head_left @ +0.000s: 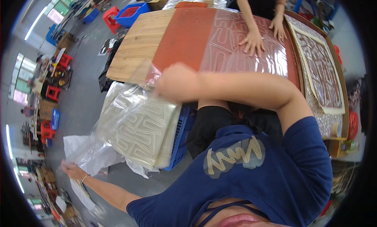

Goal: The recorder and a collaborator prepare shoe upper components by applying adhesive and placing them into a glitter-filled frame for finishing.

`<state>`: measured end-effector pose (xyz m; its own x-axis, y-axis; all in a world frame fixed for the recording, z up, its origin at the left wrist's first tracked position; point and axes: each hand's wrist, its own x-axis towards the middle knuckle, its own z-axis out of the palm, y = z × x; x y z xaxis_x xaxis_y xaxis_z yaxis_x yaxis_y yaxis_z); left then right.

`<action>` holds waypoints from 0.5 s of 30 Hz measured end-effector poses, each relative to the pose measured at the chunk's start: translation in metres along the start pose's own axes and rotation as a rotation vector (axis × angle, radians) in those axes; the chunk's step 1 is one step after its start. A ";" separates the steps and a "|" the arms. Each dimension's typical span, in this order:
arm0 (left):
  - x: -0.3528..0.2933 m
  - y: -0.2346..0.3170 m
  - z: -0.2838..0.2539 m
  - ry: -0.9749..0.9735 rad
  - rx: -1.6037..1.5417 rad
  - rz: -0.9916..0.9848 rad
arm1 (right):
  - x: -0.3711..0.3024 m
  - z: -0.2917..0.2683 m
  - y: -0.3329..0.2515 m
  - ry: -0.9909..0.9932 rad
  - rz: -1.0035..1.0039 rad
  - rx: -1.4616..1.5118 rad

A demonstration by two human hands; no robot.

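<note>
Hands wide apart, I see both clamped on one clear plastic sheet, the left hand at its low end, the blurred right hand at its high end. Ahead stands a wooden table; a co-worker's hand presses its patterned film. Behind the sheet lies a pale patterned stack, with a blue crate showing alongside. Smallest, a bracelet circles the left wrist.

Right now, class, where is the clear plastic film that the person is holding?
In the head view, the clear plastic film stretches left of centre, between the person's left hand and blurred right hand, across the stack of patterned sheets.
</note>
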<state>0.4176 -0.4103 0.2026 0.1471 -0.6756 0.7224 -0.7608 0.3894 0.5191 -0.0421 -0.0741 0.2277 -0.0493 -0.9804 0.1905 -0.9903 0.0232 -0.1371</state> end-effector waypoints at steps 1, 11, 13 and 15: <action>-0.002 0.016 -0.015 0.025 0.023 -0.016 | 0.006 -0.037 0.008 -0.107 0.098 -0.106; -0.112 0.202 -0.006 -0.907 -0.679 0.315 | -0.052 -0.118 0.236 0.353 0.415 -0.180; -0.135 0.246 0.012 -1.208 -0.879 0.301 | -0.081 -0.139 0.289 0.445 0.391 -0.216; -0.155 0.281 0.033 -1.323 -0.994 0.433 | -0.097 -0.171 0.318 0.423 0.498 -0.249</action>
<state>0.1607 -0.2165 0.2211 -0.9225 -0.2434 0.2997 0.1303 0.5345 0.8351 -0.3742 0.0621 0.3320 -0.5015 -0.6824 0.5318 -0.8346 0.5436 -0.0894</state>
